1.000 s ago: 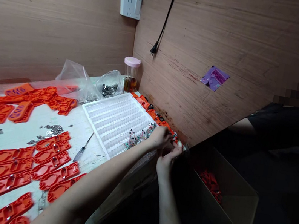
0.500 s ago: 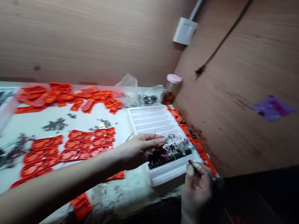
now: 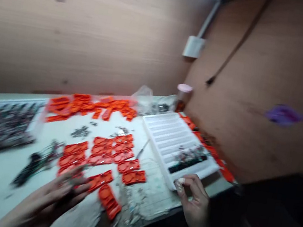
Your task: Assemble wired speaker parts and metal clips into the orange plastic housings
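Note:
My left hand (image 3: pixel 58 193) hovers low over the front of the table, fingers spread and holding nothing that I can see. Just beyond its fingertips lie orange plastic housings (image 3: pixel 99 179), laid out in rows. My right hand (image 3: pixel 196 204) is at the near edge of a white ribbed tray (image 3: pixel 158 158), thumb and forefinger pinched together. Whether it grips the tray edge or a small piece is hidden by blur. White tape wraps one of its fingers. Small wired circuit parts (image 3: pixel 188 160) stand in the tray's near slots.
At the left is another tray packed with wired parts (image 3: pixel 1 123). A wire bundle (image 3: pixel 34 165), small metal bits (image 3: pixel 81 132) and a heap of orange parts (image 3: pixel 95 105) lie on the table. A pink-lidded jar (image 3: pixel 183 95) stands in the corner by the wooden walls.
My left hand has left the white tray and moved left over the orange housings, its fingers opening out. My right hand has come down to the tray's near edge. The camera view has turned left.

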`<state>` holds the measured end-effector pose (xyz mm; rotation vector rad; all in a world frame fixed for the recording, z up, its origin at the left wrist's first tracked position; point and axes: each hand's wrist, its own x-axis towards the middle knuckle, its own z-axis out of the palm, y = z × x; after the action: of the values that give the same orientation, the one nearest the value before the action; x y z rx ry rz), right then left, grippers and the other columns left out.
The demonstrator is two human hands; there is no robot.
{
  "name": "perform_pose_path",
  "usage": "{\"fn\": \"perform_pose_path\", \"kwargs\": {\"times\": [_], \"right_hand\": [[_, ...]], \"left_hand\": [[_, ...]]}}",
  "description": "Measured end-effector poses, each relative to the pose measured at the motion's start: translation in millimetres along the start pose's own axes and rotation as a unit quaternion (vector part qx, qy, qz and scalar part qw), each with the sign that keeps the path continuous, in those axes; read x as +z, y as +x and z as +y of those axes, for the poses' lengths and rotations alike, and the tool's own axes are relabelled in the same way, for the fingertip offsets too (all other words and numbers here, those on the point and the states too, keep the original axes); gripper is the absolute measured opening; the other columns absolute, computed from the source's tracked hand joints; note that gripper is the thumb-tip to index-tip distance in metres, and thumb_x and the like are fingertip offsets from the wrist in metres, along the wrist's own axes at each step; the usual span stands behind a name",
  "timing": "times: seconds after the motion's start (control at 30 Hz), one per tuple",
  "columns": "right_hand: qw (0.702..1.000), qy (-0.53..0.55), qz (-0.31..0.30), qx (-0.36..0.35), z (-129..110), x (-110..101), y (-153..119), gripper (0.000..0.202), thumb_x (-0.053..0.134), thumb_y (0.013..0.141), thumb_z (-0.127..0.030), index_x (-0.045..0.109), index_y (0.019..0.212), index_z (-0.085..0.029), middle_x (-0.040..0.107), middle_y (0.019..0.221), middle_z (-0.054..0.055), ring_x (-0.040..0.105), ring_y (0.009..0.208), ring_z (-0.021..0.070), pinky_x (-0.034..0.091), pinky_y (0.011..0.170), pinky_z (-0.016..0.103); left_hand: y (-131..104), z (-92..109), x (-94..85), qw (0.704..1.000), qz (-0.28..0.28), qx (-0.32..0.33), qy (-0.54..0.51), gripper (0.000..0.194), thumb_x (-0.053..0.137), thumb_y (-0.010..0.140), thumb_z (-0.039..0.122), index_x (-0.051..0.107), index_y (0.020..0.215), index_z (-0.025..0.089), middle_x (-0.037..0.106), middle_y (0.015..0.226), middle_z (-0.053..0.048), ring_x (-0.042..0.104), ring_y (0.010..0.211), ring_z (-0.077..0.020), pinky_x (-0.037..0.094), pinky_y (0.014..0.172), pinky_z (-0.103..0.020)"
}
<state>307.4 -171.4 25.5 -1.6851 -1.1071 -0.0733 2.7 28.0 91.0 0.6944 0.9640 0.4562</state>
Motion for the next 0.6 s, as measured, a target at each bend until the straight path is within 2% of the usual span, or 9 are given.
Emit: {"fn": "perform_pose_path", "kwargs": {"times": [0.07, 0.13, 0.2, 0.27, 0.33, 0.4, 0.5, 0.6], "right_hand": [[0.99, 0.076, -0.093, -0.071, -39, 38, 1, 0.018, 0.058, 0.083, -0.018, 0.062, 0.099, -0.026, 0.058, 0.09, 0.005, 0.058, 0.086, 0.0209, 0.051, 0.071, 0.035], [0.962, 0.127, -0.176, -0.169, -77, 75, 2, 0.035, 0.06, 0.081, -0.016, 0.06, 0.113, -0.029, 0.061, 0.101, 0.008, 0.057, 0.097, 0.0239, 0.051, 0.079, 0.04], [0.931, 0.143, -0.22, -0.253, -107, 107, 2, 0.047, 0.063, 0.079, -0.016, 0.056, 0.123, -0.03, 0.061, 0.113, 0.009, 0.053, 0.106, 0.0269, 0.048, 0.086, 0.045], [0.912, 0.146, -0.241, -0.298, -128, 132, 1, 0.052, 0.064, 0.079, -0.017, 0.052, 0.128, -0.031, 0.06, 0.12, 0.008, 0.05, 0.11, 0.0281, 0.046, 0.089, 0.048], [0.9, 0.152, -0.263, -0.314, -140, 150, 0, 0.051, 0.063, 0.08, -0.016, 0.052, 0.128, -0.031, 0.063, 0.117, 0.007, 0.051, 0.109, 0.0271, 0.047, 0.088, 0.047], [0.89, 0.17, -0.285, -0.313, -146, 162, -2, 0.047, 0.062, 0.081, -0.014, 0.054, 0.124, -0.031, 0.066, 0.109, 0.006, 0.053, 0.105, 0.0257, 0.049, 0.084, 0.045], [0.883, 0.2, -0.304, -0.296, -151, 174, -8, 0.044, 0.06, 0.082, -0.012, 0.056, 0.121, -0.031, 0.068, 0.102, 0.006, 0.056, 0.1, 0.0253, 0.051, 0.079, 0.045], [0.878, 0.225, -0.3, -0.297, -153, 182, -15, 0.047, 0.059, 0.083, -0.01, 0.053, 0.125, -0.031, 0.069, 0.103, 0.007, 0.059, 0.098, 0.0249, 0.053, 0.077, 0.045]], "left_hand": [[-22, -3, 14.7, 0.998, -0.045, 0.016, -0.033, 0.07, 0.076, 0.071, 0.026, 0.045, 0.134, 0.021, 0.066, 0.116, -0.011, 0.06, 0.111, -0.0278, 0.048, 0.097, -0.039], [-30, -8, 21.3, 0.994, -0.086, 0.014, -0.072, 0.068, 0.072, 0.075, 0.028, 0.043, 0.136, 0.018, 0.065, 0.117, -0.015, 0.06, 0.111, -0.0291, 0.045, 0.099, -0.043], [-33, -14, 15.3, 0.988, -0.104, 0.012, -0.111, 0.062, 0.068, 0.079, 0.027, 0.043, 0.135, 0.02, 0.065, 0.116, -0.013, 0.063, 0.105, -0.0257, 0.046, 0.096, -0.042], [-37, -23, 2.0, 0.983, -0.108, 0.026, -0.144, 0.051, 0.063, 0.084, 0.026, 0.047, 0.132, 0.021, 0.065, 0.113, -0.011, 0.065, 0.096, -0.0197, 0.049, 0.088, -0.035], [-42, -31, -12.4, 0.978, -0.114, 0.048, -0.168, 0.041, 0.058, 0.087, 0.026, 0.051, 0.127, 0.021, 0.064, 0.11, -0.009, 0.064, 0.09, -0.0155, 0.05, 0.081, -0.029], [-46, -37, -24.5, 0.973, -0.127, 0.064, -0.18, 0.038, 0.057, 0.088, 0.028, 0.052, 0.125, 0.021, 0.063, 0.109, -0.008, 0.063, 0.089, -0.0153, 0.05, 0.08, -0.03], [-48, -43, -37.7, 0.977, -0.121, 0.092, -0.15, 0.053, 0.067, 0.081, 0.027, 0.047, 0.13, 0.023, 0.064, 0.103, -0.007, 0.063, 0.088, -0.0172, 0.048, 0.084, -0.035], [-47, -45, -46.5, 0.983, -0.079, 0.145, -0.076, 0.063, 0.075, 0.074, 0.024, 0.047, 0.131, 0.022, 0.065, 0.09, -0.004, 0.063, 0.08, -0.0161, 0.049, 0.081, -0.034]]}}
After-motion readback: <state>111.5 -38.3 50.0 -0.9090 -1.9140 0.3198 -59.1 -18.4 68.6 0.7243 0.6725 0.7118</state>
